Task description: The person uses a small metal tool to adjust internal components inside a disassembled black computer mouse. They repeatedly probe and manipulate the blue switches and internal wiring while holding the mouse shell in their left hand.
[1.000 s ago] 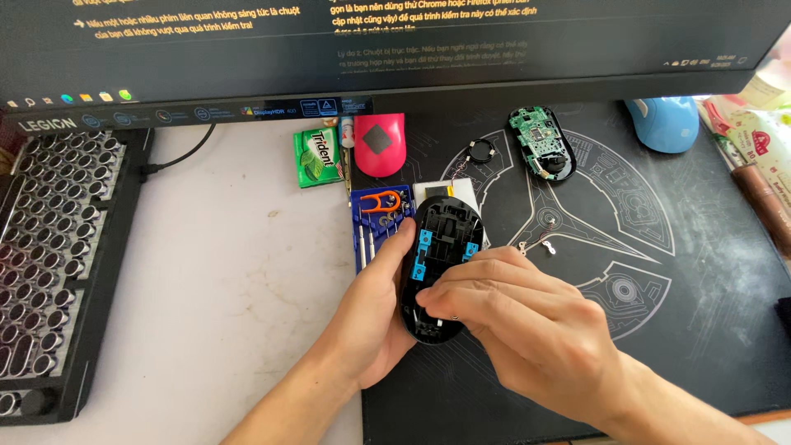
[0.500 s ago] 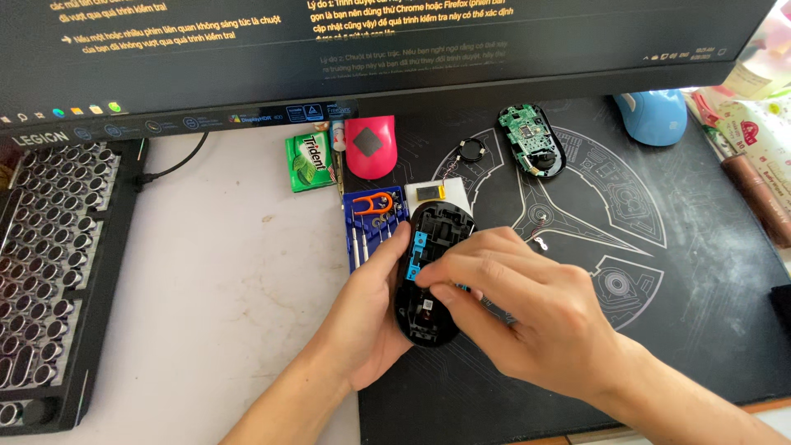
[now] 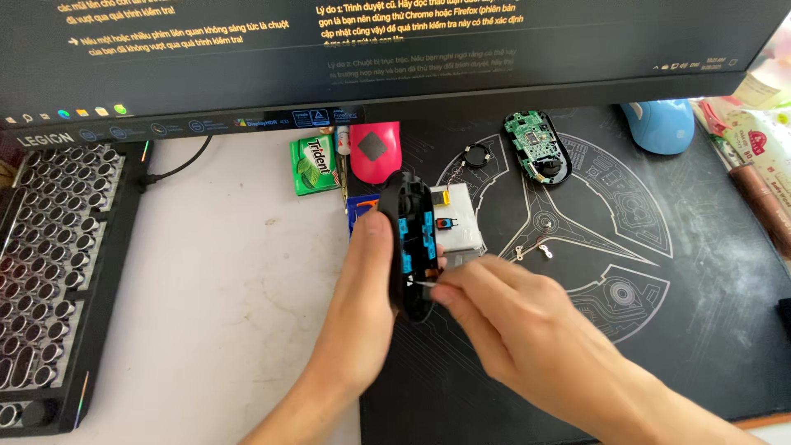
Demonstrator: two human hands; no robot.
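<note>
My left hand (image 3: 359, 306) grips a black computer-mouse shell (image 3: 412, 244) with blue inner parts, held tilted up on its side above the black desk mat (image 3: 659, 330). My right hand (image 3: 515, 325) is at the shell's lower end, its thumb and forefinger pinched on a small pale part (image 3: 426, 283) that touches the shell's inside. What exactly that part is stays too small to tell.
A green circuit board (image 3: 535, 147) and a small ring lie on the mat behind. A pink mouse cover (image 3: 375, 151), a green gum pack (image 3: 313, 163), a white box (image 3: 461, 218), a blue mouse (image 3: 659, 125), a keyboard without keycaps (image 3: 49, 272) and a monitor (image 3: 371, 58) surround the spot.
The mouse shell has been lifted off the mat and turned up on its side. My right hand slid off its top to its lower end, fingers now pinched.
</note>
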